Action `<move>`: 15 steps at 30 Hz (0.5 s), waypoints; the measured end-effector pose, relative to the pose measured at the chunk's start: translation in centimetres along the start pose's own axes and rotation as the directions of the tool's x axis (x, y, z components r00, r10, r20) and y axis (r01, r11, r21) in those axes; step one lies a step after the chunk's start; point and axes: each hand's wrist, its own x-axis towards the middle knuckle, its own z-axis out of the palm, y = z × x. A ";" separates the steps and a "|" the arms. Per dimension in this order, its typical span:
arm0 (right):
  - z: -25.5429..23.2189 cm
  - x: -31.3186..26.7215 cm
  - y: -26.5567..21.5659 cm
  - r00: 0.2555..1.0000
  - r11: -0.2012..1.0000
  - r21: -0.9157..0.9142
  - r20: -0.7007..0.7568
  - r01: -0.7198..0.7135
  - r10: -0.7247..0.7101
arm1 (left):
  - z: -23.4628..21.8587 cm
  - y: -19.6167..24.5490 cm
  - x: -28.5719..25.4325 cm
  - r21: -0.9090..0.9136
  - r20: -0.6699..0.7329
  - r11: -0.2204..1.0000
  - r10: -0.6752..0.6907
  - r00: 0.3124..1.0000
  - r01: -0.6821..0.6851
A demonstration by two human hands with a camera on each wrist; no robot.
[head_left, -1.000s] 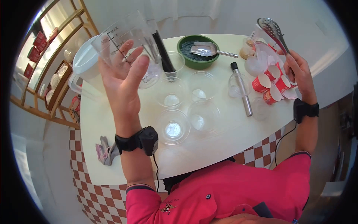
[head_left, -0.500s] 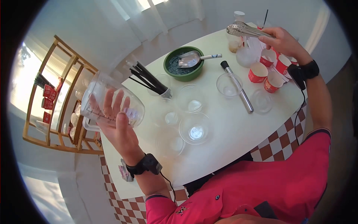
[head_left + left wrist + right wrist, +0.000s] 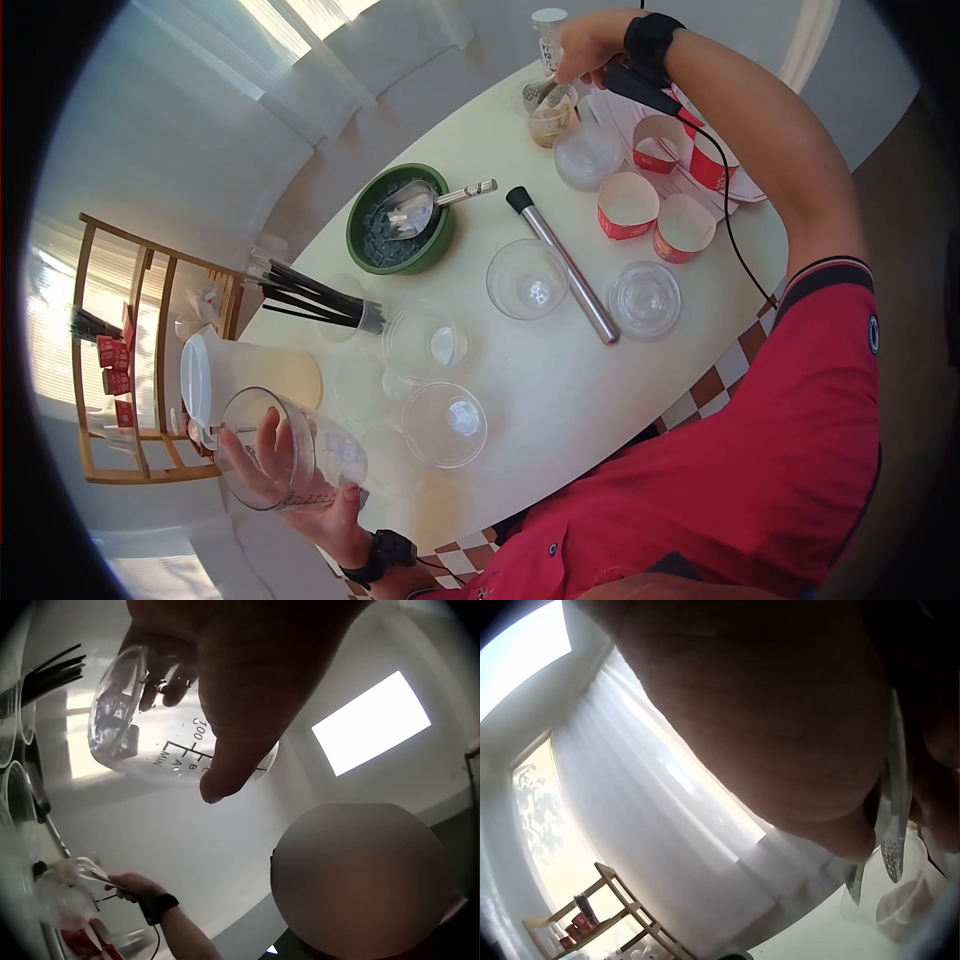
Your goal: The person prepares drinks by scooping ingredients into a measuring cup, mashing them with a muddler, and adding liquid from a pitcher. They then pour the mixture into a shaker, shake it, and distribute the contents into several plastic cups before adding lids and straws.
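In the head view my left hand (image 3: 320, 500) grips a clear measuring cup (image 3: 265, 450), tilted on its side above the table's left end, fingers round its wall. The left wrist view shows black scale marks on that cup (image 3: 180, 750) and my thumb across it. My right hand (image 3: 592, 45) holds metal tongs (image 3: 545, 90) at the far edge, their perforated tips over a clear cup with brown contents (image 3: 550, 125). In the right wrist view the two tong tips (image 3: 892, 859) stand apart beside a clear container.
A green bowl (image 3: 437, 245) holds a metal scoop (image 3: 410, 208). Near it are black straws (image 3: 315, 300), a white-lidded pitcher (image 3: 260, 375), clear cups (image 3: 445, 425), a muddler (image 3: 575, 275) and red paper cups (image 3: 627, 208). A wooden shelf (image 3: 140, 475) stands left.
My right hand has carried the tongs from above the red cups to the brown-filled cup. The measuring cup in my left hand has tipped and lowered. The head view has turned.
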 end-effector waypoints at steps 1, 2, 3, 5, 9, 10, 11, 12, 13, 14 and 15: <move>0.5 3.2 1.2 0.993 0.998 0.063 0.118 0.012 -0.019 | 0.0 0.2 -0.1 0.010 0.001 1.000 -0.011 1.000 0.011; 1.3 7.8 3.0 0.972 0.992 0.125 0.232 0.016 -0.045 | 0.0 0.3 -0.2 0.018 0.003 1.000 -0.022 1.000 0.022; 1.8 10.3 4.0 0.937 0.982 0.187 0.340 0.011 -0.075 | -0.1 0.2 -0.3 0.031 0.000 0.999 -0.025 1.000 0.025; 0.6 5.7 0.9 0.984 0.998 -0.022 0.171 0.056 -0.051 | -0.3 0.0 -0.5 0.055 -0.005 0.998 -0.028 1.000 0.028; 0.6 5.9 1.7 0.992 0.995 0.058 0.097 0.081 -0.086 | -0.7 -0.4 -0.9 0.109 -0.019 0.994 -0.024 1.000 0.026; 0.3 5.4 1.2 0.991 0.998 0.015 0.121 0.053 -0.054 | -0.7 -0.3 -1.0 0.114 -0.021 0.993 -0.032 0.999 0.034; -0.3 4.3 0.3 0.990 0.999 -0.029 0.142 0.026 -0.022 | -0.6 -0.3 -1.0 0.120 -0.025 0.992 -0.038 0.999 0.041; -0.6 3.6 -0.2 0.987 0.997 -0.075 0.163 0.000 0.012 | -0.6 -0.3 -1.0 0.123 -0.028 0.991 -0.044 0.999 0.047; -0.6 3.6 -0.2 0.990 0.995 -0.100 0.138 0.018 -0.004 | -0.5 -0.3 -1.1 0.126 -0.032 0.991 -0.051 0.998 0.054; -0.7 3.6 -0.3 0.993 0.991 -0.125 0.113 0.036 -0.022 | -0.5 -0.3 -1.1 0.128 -0.037 0.990 -0.056 0.998 0.061; -0.7 3.6 -0.2 0.995 0.987 -0.150 0.089 0.052 -0.039 | -0.4 -0.3 -1.2 0.130 -0.040 0.990 -0.059 0.997 0.063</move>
